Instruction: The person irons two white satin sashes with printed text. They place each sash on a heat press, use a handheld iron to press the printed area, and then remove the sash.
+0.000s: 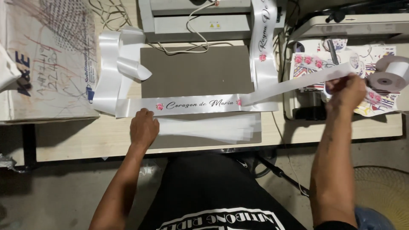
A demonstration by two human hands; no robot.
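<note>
At the bottom of the frame a black printed shirt [213,191] is seen, cut off by the lower edge, with both forearms rising from it. The left hand [144,127] is laid palm down, fingers loosely curled, on the lower edge of a white satin ribbon [196,105] that is stretched flat across the middle of the frame; nothing is gripped, the ribbon is only pressed. The ribbon carries black script and small pink roses, and lies across a grey mat [196,72] on a pale wooden table [85,136]. Just below it a sheaf of plain white strips [213,127] is spread on the mat.

At the right of the frame the right hand [347,91] is closed around a second white strip [294,83], which is held taut and slanted down to the printed ribbon's right end; the fingertips are hidden behind the back of the hand, so the exact pinch cannot be made out. Beside that hand a ribbon spool [390,76] is partly cut off by the right edge, above a sheet of pink rose transfers [309,59].

At upper left, loose loops of the white ribbon [115,64] are piled beside a scribbled cardboard sheet [47,59]. At the top centre a grey machine [196,19] is cut off by the upper edge, with another printed ribbon [263,38] draped over it.
</note>
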